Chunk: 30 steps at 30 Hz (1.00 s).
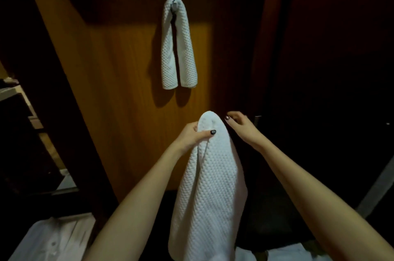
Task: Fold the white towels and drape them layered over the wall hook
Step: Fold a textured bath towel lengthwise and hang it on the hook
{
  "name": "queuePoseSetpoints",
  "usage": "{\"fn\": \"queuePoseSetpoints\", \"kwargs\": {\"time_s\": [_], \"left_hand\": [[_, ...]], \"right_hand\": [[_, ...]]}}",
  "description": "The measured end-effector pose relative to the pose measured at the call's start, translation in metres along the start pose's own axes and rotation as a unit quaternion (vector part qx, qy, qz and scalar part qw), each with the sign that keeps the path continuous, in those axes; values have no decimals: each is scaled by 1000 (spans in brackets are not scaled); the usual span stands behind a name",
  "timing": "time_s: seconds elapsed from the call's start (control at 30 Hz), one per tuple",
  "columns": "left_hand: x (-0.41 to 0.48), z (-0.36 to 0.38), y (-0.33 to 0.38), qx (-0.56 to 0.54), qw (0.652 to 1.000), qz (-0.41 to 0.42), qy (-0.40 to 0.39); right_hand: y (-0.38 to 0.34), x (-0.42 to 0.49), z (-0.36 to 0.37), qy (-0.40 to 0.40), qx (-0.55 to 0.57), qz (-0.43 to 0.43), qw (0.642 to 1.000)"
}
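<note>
Facing the wooden panel (pixel 119 68), I am holding the second towel (pixel 211 196) doubled below the first towel (pixel 178 51) hanging draped above, my left hand (pixel 191 134) gripping its bend to keep the layers together, my right hand (pixel 241 126) hovering loosely curled and empty beside it, likely for guiding it onto the hook (pixel 174 3).

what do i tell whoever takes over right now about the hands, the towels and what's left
Left hand: grips the second white waffle-weave towel near its top fold.
Right hand: beside that fold, fingers loosely curled, holding nothing.
Done: first white waffle-weave towel draped over the small metal wall hook on the brown wooden panel.
To do: lift the held towel and drape it over the first.
</note>
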<state>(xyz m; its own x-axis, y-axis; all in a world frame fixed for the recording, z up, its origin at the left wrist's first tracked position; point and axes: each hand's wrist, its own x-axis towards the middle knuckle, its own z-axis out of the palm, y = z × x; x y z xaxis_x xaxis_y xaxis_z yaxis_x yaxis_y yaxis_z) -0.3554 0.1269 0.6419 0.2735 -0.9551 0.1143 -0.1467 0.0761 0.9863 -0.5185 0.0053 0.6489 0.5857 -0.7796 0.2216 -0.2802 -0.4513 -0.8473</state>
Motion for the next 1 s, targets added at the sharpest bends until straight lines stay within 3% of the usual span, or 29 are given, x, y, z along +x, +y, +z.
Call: {"fn": "queuePoseSetpoints", "kwargs": {"time_s": [0.13, 0.2, 0.3, 0.4, 0.67, 0.8, 0.87, 1.0], "left_hand": [[0, -5, -1, -44, 999, -8, 8], [0, -7, 0, -77, 997, -18, 10], [-3, -12, 1, -113, 993, -27, 9], [-10, -22, 2, -129, 991, -20, 11], [-46, -72, -2, -121, 987, -19, 102], [-62, -85, -8, -66, 994, -73, 55], [-69, -89, -6, -48, 992, -109, 32], [-70, -94, 3, -128, 986, -89, 52]], "right_hand": [[47, -32, 8, -111, 126, 226, 960], [57, -37, 15, -148, 186, 258, 936], [64, -40, 31, -201, 175, 261, 928], [65, -40, 49, -222, 238, 245, 913], [30, -18, 53, -92, 283, 137, 945], [-8, -6, 48, -42, 251, 53, 966], [-25, -2, 47, -52, 237, 21, 970], [-44, -6, 59, -151, 123, -42, 980]]}}
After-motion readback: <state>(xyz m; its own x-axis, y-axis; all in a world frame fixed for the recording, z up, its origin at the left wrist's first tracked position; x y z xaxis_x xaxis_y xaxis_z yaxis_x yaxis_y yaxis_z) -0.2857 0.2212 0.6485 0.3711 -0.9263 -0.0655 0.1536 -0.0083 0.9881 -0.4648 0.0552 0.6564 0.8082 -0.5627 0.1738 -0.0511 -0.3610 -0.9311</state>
